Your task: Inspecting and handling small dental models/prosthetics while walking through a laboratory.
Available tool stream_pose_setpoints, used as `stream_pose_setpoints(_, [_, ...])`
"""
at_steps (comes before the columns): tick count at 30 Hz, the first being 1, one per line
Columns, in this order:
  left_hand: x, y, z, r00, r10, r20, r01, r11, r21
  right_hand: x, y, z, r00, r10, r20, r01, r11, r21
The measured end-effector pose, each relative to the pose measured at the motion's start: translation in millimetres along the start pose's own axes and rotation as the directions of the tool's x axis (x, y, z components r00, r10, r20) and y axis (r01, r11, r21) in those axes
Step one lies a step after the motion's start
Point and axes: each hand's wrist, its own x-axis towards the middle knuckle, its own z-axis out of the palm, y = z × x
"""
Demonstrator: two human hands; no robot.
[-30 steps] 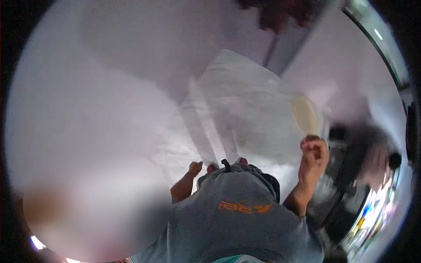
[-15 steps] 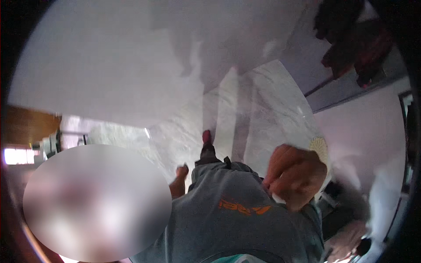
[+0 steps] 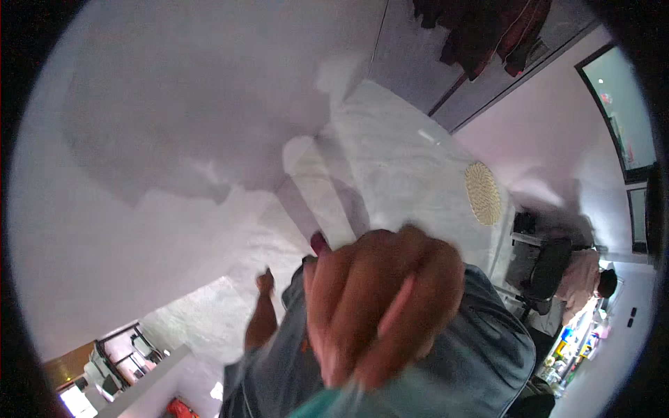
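Close below the camera, in front of your chest, your right hand [image 3: 383, 299] fills the middle of the view, slightly blurred, back of the hand and knuckles uppermost. Its fingers curl down toward the teal cloth [image 3: 317, 406] at your neckline, at the lower edge, and overlap it in view. The grip looks narrow, with the fingers bent together, but you cannot tell from this angle whether it pinches the cloth or merely passes over it. Your grey shirt [image 3: 474, 334] spreads out behind that hand.

Off to your left, your left hand [image 3: 265, 281] hangs low beside your body, well apart from the right one, above the pale floor [image 3: 411, 174]. It is too small to tell whether that grip is closed on something. Between the hands, the dark red tip of one foot [image 3: 318, 242] shows just past your knuckles.

Ahead and to your right, an oval woven mat [image 3: 483, 194] lies near the wall. Beyond it stands a black chair [image 3: 547, 272], beside what looks like a person in a pale pink top [image 3: 578, 282]. Dark red and black clothes [image 3: 488, 35] hang at the top.
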Motion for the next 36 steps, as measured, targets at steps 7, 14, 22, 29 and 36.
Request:
stream_pose_setpoints(7, [84,68,-62,0.999,-0.039,-0.028,0.027,0.943,-0.332,7,17,-2,0.987,0.005,-0.159,0.013,0.993,0.117])
stream_pose_setpoints(14, [58,110,-51,0.969,-0.056,0.242,0.102,0.978,-0.183,26,27,1,0.951,-0.034,-0.307,0.106,0.969,0.222])
stream_pose_setpoints(22, [11,80,-44,0.928,-0.210,0.309,0.251,0.963,-0.098,43,30,-32,0.991,0.119,0.065,-0.133,0.948,0.289])
stream_pose_setpoints(29, [24,25,-25,0.939,-0.284,0.193,0.317,0.933,-0.171,52,89,-32,0.935,-0.344,0.088,0.246,0.807,0.537])
stream_pose_setpoints(36, [24,5,-26,0.908,-0.368,0.199,0.406,0.889,-0.212,53,75,-26,0.988,-0.147,0.054,0.120,0.933,0.339])
